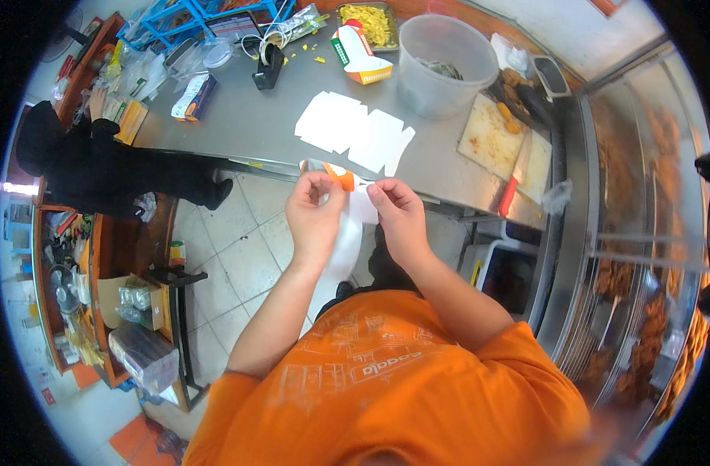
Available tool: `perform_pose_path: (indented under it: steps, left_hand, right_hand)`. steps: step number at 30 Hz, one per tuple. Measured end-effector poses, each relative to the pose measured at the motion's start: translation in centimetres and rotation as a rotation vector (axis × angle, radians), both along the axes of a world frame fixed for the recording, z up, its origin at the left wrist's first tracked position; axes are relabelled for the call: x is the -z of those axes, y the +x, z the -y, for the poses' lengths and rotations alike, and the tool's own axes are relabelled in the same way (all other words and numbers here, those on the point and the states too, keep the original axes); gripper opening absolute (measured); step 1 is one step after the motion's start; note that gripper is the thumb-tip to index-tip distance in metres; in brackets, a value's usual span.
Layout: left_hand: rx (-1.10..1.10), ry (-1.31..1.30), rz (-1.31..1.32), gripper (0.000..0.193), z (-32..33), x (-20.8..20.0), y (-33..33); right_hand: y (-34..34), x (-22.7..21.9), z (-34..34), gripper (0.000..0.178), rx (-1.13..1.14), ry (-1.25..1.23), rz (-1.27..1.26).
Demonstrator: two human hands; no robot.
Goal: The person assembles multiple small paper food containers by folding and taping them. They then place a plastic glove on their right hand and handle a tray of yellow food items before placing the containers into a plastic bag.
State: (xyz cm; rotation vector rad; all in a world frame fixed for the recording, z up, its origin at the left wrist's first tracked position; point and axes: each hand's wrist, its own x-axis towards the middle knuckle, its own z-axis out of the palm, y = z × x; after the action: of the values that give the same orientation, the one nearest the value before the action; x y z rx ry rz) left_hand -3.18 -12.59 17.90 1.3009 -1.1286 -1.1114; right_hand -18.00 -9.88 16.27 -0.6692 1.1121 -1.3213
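Observation:
In front of my chest, over the table's near edge, I hold a white and orange printed paper carton piece [341, 179] between both hands. My left hand [316, 210] pinches its left side between thumb and fingers. My right hand [400, 213] pinches the right side in the same way. Part of the white paper hangs below the hands; its exact fold is hard to make out. Just beyond them, two flat white carton blanks [331, 122] lie on the steel table [238, 128]. Farther back stands a folded carton [360, 58] in white, orange and green.
A clear plastic bucket [448, 74], a tray of yellow food [370, 27] and a black tape dispenser [269, 68] stand farther back. A red-handled knife [513, 186] rests on the cutting board [481, 140] at right, beside a glass food case [626, 194]. A person in black [114, 159] is at left.

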Motion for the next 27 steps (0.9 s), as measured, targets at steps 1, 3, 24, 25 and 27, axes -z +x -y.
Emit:
perform_pose_path:
  steps: [1, 3, 24, 25, 27]
  left_hand:
    - [-0.051, -0.080, -0.035, 0.006, 1.0, -0.3, -1.5]
    - [-0.151, -0.245, -0.100, 0.006, 3.2, -0.9, -3.9]
    - [-0.145, 0.103, 0.730, 0.032, 2.7, 0.2, 0.6]
    - [-0.094, 0.202, 0.674, 0.033, 2.1, 1.4, 1.1]
    - [-0.176, 0.493, 0.269, 0.036, -0.2, 3.0, 1.4]
  right_hand:
    - [-0.4, -0.5, 1.6, 0.012, -0.011, -0.035, -0.047]
    - [-0.6, -1.4, 4.9, 0.010, 0.046, -0.288, -0.027]
    - [-3.4, 3.5, 12.9, 0.031, -0.408, -0.185, -0.394]
    - [-3.4, 4.0, 12.9, 0.031, -0.536, -0.262, -0.357]
    - [-3.1, 5.5, 13.2, 0.033, -0.840, -0.347, -0.253]
